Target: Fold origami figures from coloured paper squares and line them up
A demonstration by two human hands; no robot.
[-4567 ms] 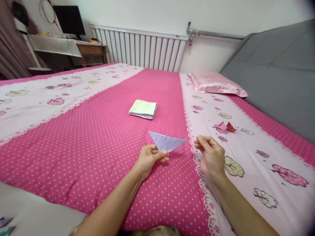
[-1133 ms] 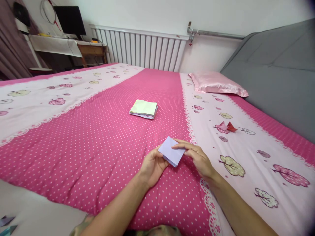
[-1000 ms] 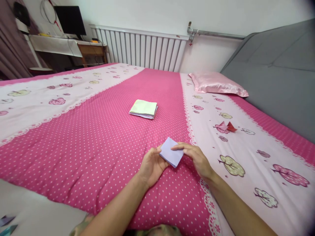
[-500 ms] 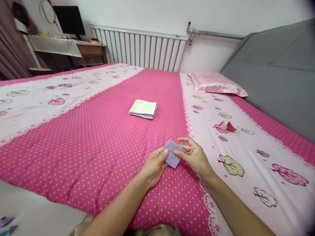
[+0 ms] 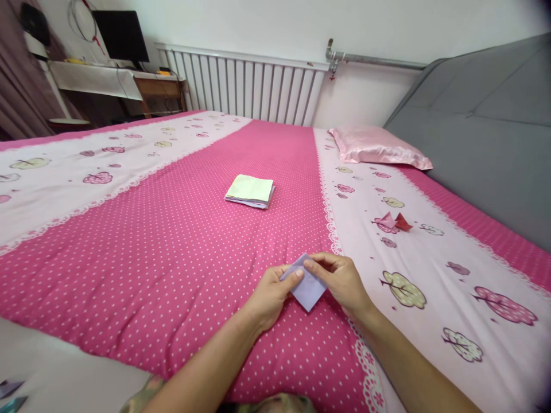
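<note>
A small square of folded purple paper (image 5: 310,291) is held between both hands above the bed, one corner pointing toward me. My left hand (image 5: 274,292) pinches its left side, thumb on top and fingers underneath. On the upper right, my right hand (image 5: 342,280) grips it the same way, its thumb lying near the top corner. The fingers behind the paper are partly hidden. Farther off lies a stack of square paper (image 5: 249,189) with a pale yellow-green sheet uppermost.
Pink and red folded paper pieces (image 5: 396,221) sit on the bedspread (image 5: 172,246) to the right. A pink pillow (image 5: 379,146) rests near the grey headboard (image 5: 486,115). Purple and teal paper pieces (image 5: 12,396) show at the lower left. A radiator (image 5: 245,83) lines the wall.
The purple paper has moved slightly down and toward me. My right thumb has shifted up toward the top corner, and the right fingers, spread before, are now tucked behind the paper.
</note>
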